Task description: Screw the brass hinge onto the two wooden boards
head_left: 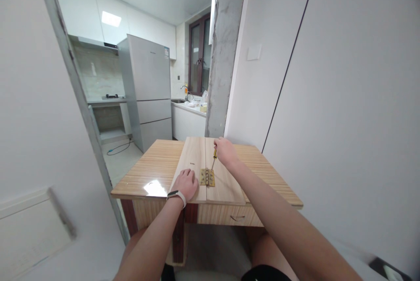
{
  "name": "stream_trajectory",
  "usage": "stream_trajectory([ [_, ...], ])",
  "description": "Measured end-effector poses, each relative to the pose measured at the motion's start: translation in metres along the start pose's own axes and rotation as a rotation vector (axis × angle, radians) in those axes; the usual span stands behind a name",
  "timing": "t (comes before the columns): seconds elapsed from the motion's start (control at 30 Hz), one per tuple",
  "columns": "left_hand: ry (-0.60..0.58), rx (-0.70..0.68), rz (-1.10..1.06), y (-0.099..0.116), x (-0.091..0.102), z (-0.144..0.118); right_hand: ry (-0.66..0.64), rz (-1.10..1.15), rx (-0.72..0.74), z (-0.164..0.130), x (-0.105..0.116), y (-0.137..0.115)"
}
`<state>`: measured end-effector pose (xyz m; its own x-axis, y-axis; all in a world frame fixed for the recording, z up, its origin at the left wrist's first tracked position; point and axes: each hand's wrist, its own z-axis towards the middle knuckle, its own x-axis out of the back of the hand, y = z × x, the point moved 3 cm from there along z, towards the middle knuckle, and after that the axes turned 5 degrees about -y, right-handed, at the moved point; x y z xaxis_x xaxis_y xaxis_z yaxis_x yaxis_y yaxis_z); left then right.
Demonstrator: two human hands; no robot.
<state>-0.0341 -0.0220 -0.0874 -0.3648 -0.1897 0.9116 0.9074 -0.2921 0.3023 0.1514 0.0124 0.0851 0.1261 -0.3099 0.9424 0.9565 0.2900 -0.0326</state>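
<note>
Two pale wooden boards lie side by side on the desk, a left board (pixel 193 152) and a right board (pixel 229 189). A brass hinge (pixel 207 177) spans the seam between them, with several screws or holes in its leaves. My right hand (pixel 225 152) is closed around the yellow handle of a screwdriver (pixel 215 155). The shaft slants down, its tip at the upper right part of the hinge. My left hand (pixel 186 183) rests flat on the left board, just left of the hinge. A small dark mark or piece (pixel 192 163), too small to identify, shows on that board.
The wood-grain desk (pixel 147 165) has a drawer with a handle (pixel 237 218) at its front. White walls stand close at left and right. Beyond the doorway are a grey fridge (pixel 152 71), a sink counter (pixel 188 114) and a cable (pixel 120 149) on the floor.
</note>
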Motion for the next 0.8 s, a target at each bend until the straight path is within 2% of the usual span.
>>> stream_trajectory([
  [0.23,-0.005,-0.009,-0.002,-0.0004,-0.0006,0.0006,0.004,0.081,-0.023,-0.0014,-0.0005,-0.0012],
  [0.57,0.017,-0.016,0.002,-0.0001,-0.0025,0.0006,0.079,-0.045,-0.044,-0.0014,-0.0092,0.003],
  [0.8,0.017,-0.017,-0.002,-0.0001,-0.0014,0.0002,0.059,0.013,-0.003,0.0028,-0.0086,0.0031],
])
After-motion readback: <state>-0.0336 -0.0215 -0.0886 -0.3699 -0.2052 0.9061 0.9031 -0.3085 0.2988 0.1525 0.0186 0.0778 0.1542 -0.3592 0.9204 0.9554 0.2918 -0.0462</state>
